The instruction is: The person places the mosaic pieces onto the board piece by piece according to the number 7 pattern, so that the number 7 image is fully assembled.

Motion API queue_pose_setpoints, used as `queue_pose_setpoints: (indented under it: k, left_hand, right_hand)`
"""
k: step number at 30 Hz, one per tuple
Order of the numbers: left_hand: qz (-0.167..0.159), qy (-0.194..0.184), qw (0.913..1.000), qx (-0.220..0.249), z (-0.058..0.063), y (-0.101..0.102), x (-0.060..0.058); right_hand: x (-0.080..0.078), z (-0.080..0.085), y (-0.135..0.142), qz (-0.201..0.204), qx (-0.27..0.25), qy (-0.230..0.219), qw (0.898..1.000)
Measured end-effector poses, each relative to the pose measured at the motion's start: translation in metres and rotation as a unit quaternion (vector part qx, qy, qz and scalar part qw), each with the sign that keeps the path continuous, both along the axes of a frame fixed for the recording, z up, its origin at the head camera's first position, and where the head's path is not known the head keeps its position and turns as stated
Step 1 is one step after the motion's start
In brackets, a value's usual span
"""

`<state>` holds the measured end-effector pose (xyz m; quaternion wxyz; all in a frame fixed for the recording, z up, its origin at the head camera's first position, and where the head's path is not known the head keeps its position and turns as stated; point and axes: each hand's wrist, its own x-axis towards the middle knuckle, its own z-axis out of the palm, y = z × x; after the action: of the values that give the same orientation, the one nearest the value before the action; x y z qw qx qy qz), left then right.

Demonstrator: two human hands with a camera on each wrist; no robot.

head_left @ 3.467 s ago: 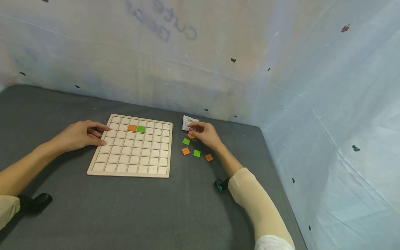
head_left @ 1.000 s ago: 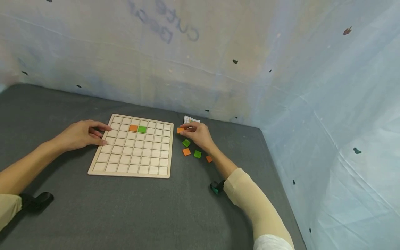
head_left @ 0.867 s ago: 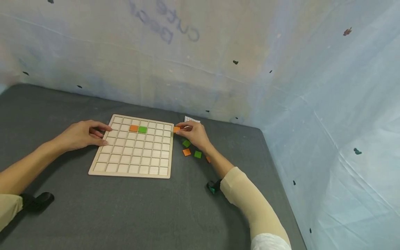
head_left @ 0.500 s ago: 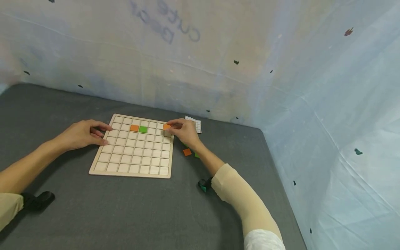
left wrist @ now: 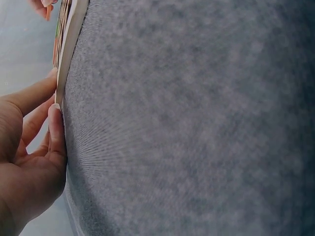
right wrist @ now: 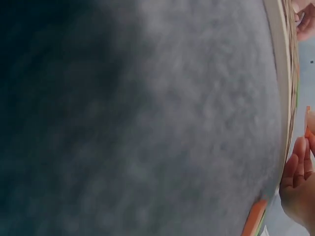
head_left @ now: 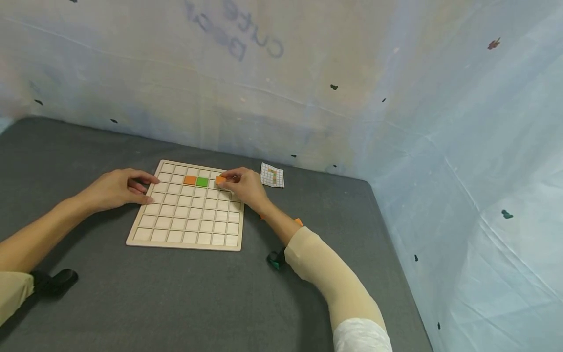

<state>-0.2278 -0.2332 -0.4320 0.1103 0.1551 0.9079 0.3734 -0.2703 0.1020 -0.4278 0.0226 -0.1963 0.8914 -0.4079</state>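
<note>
A square wooden grid board [head_left: 184, 248] lies on the dark cloth. In one of its upper rows sit an orange tile [head_left: 190, 180] and a green tile [head_left: 202, 182], side by side. My right hand [head_left: 249, 188] pinches another orange tile [head_left: 220, 180] between thumb and fingertips over that row, just right of the green one. The right wrist view shows this pinch from the side, with the held tile [right wrist: 307, 123] above the board's surface. On the board's left edge rests my left hand [head_left: 115, 189], thumb and index finger spread apart along the rim.
A small printed grid card [head_left: 272, 175] lies right of the board. An orange tile [head_left: 298, 222] shows beside the right forearm, which hides most of the other loose tiles. A pale cloth wall [head_left: 308, 122] rises behind the table.
My right hand picked up an orange tile near the card and carried it left over the board, beside the green tile. The card is uncovered now. My left hand stays at the board's edge.
</note>
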Motion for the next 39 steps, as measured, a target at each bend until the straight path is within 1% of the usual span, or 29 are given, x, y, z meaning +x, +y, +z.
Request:
queue_pose_setpoints:
  k: [8, 19, 24, 29, 31, 35, 39]
  left_hand:
    - [-0.003, -0.004, 1.0000, 0.002, 0.000, -0.001, 0.001]
    - [-0.003, -0.005, 1.0000, 0.002, -0.001, -0.003, 0.002]
    - [-0.003, -0.004, 1.0000, 0.003, 0.000, -0.005, 0.002]
    - [-0.002, -0.004, 1.0000, -0.001, -0.001, -0.006, 0.002]
    - [-0.002, -0.005, 1.0000, -0.001, -0.002, -0.006, 0.003]
    - [-0.003, -0.010, 0.9999, 0.003, -0.003, -0.006, 0.003]
    - [0.001, -0.008, 1.0000, -0.001, -0.002, -0.007, 0.000]
  right_hand:
    - [0.001, -0.004, -0.015, 0.014, 0.029, 0.026, 0.999]
    - [0.005, -0.006, -0.019, 0.014, 0.054, 0.057, 0.997]
    - [0.004, -0.005, -0.022, 0.017, 0.064, 0.062, 0.996]
    - [0.003, -0.002, -0.022, 0.022, 0.065, 0.050, 0.996]
    - [0.004, 0.000, -0.022, 0.022, 0.059, 0.036, 0.997]
    - [0.006, 0.005, -0.019, 0.013, 0.026, 0.002, 1.000]
    - [0.006, 0.013, -0.012, 0.024, -0.019, -0.015, 0.999]
